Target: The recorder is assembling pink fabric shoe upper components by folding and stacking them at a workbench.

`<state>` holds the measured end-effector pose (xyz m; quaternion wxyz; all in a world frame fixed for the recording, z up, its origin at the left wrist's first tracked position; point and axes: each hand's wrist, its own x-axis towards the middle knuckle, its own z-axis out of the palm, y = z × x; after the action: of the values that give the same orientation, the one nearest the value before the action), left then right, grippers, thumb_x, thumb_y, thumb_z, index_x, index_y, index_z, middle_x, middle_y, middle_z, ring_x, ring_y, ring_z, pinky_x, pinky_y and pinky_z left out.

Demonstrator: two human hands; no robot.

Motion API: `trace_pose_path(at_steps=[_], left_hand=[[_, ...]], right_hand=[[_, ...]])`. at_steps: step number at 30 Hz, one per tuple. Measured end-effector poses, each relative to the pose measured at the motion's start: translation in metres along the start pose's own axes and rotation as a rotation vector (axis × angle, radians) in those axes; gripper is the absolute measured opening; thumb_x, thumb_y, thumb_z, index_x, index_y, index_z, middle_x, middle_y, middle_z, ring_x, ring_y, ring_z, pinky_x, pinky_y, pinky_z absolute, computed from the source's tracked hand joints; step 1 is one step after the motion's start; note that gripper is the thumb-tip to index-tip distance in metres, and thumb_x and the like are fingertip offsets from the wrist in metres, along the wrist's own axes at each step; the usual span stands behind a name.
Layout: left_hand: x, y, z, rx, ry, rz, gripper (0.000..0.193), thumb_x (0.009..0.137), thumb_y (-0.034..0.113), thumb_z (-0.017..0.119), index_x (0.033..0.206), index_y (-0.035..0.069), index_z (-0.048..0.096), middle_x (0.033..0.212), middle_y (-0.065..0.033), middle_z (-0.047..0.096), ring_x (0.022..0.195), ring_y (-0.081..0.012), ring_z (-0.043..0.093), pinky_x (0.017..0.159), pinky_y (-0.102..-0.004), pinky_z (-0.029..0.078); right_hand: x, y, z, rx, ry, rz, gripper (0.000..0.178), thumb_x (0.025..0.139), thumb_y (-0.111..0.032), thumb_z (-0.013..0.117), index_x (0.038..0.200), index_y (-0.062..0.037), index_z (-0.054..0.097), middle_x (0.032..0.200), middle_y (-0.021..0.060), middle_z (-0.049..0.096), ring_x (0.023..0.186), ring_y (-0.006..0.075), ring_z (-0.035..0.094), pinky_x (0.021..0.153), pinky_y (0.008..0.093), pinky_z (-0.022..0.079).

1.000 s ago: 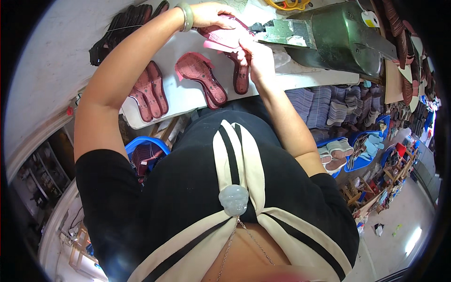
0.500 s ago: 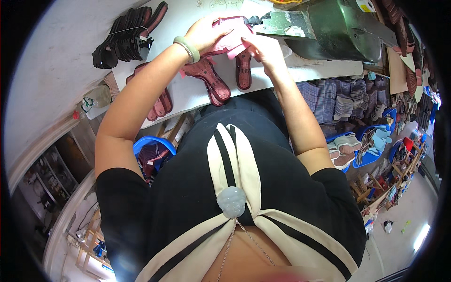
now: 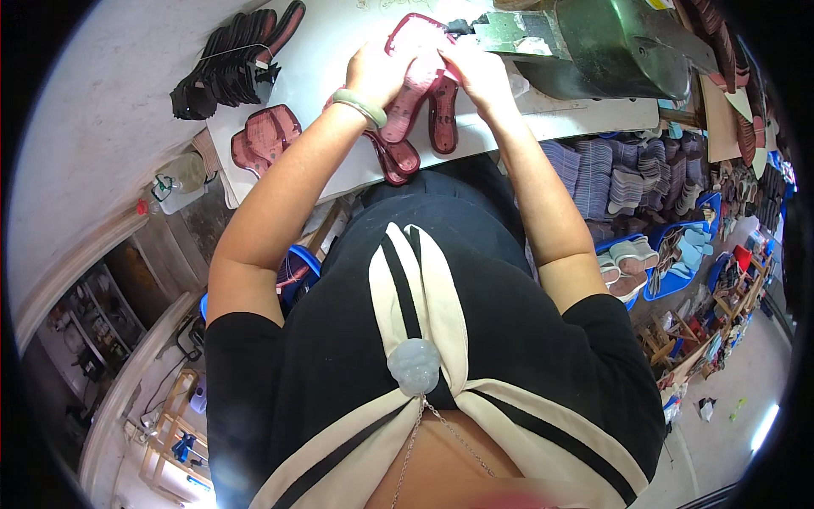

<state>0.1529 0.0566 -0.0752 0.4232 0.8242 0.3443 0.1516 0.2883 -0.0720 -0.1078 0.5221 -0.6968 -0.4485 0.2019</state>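
Observation:
Both my hands hold a pink slipper sole [image 3: 410, 103] with a dark red edge. Its broad end points away from me, and its narrow end comes down toward the table's near edge. On its left side is my left hand [image 3: 377, 75], fingers closed round the rim. My right hand [image 3: 480, 78] pinches the sole's right side, close to the arm of a green sewing machine [image 3: 519, 36]. Beneath and beside the held sole lie another red sole [image 3: 443, 117] and a pair of soles [image 3: 397, 159]. More red soles [image 3: 270, 136] rest left of my left forearm.
A tied bundle of black soles [image 3: 225, 68] stands at the far left of the white table [image 3: 335, 30]. Stacks of striped uppers [image 3: 585, 174] and blue baskets [image 3: 660, 284] of slippers are at the right. A clear bottle [image 3: 180, 176] is near the left wall.
The sole has turned, so its narrow end now points toward me. My left arm has shifted right and nearer, uncovering the soles at the left. My right hand has moved slightly nearer the sole's middle.

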Motion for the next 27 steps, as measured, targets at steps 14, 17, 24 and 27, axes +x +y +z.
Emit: trace_pose_path(at_steps=[14, 17, 24, 27], left_hand=[[0.004, 0.014, 0.018, 0.054, 0.285, -0.158, 0.060, 0.070, 0.046, 0.072, 0.102, -0.002, 0.055, 0.097, -0.0214, 0.061, 0.092, -0.0342, 0.060, 0.082, -0.0390, 0.047], [0.004, 0.011, 0.018, 0.064, 0.286, -0.240, 0.056, 0.071, 0.040, 0.073, 0.102, -0.003, 0.054, 0.096, -0.0202, 0.062, 0.089, -0.0319, 0.061, 0.080, -0.0376, 0.048], [-0.048, -0.006, -0.017, -0.867, 0.189, -0.131, 0.019, 0.089, 0.010, 0.056, 0.101, -0.004, 0.053, 0.094, -0.0094, 0.062, 0.082, -0.0149, 0.060, 0.073, -0.0271, 0.050], [-0.074, -0.014, -0.032, -0.808, 0.183, -0.101, 0.020, 0.092, 0.015, 0.054, 0.100, -0.003, 0.051, 0.092, -0.0100, 0.062, 0.080, -0.0146, 0.060, 0.072, -0.0272, 0.049]], right_hand=[[-0.043, -0.020, -0.003, 0.449, -0.026, 0.575, 0.025, 0.084, -0.025, 0.065, 0.097, -0.0040, 0.067, 0.085, -0.0014, 0.063, 0.076, 0.0074, 0.055, 0.072, 0.0217, 0.044], [-0.039, -0.026, -0.007, 0.411, -0.050, 0.603, 0.023, 0.084, -0.025, 0.065, 0.095, -0.0047, 0.068, 0.082, -0.0017, 0.063, 0.076, 0.0079, 0.055, 0.072, 0.0217, 0.044], [-0.046, -0.058, 0.010, 0.488, -0.249, 0.480, 0.039, 0.092, -0.036, 0.052, 0.112, -0.0032, 0.062, 0.108, 0.0042, 0.064, 0.096, 0.0133, 0.058, 0.081, 0.0281, 0.047], [-0.037, -0.061, 0.030, 0.896, -0.304, 0.632, 0.038, 0.095, -0.034, 0.046, 0.119, -0.0064, 0.058, 0.111, 0.0078, 0.061, 0.107, 0.0177, 0.053, 0.092, 0.0323, 0.041]])
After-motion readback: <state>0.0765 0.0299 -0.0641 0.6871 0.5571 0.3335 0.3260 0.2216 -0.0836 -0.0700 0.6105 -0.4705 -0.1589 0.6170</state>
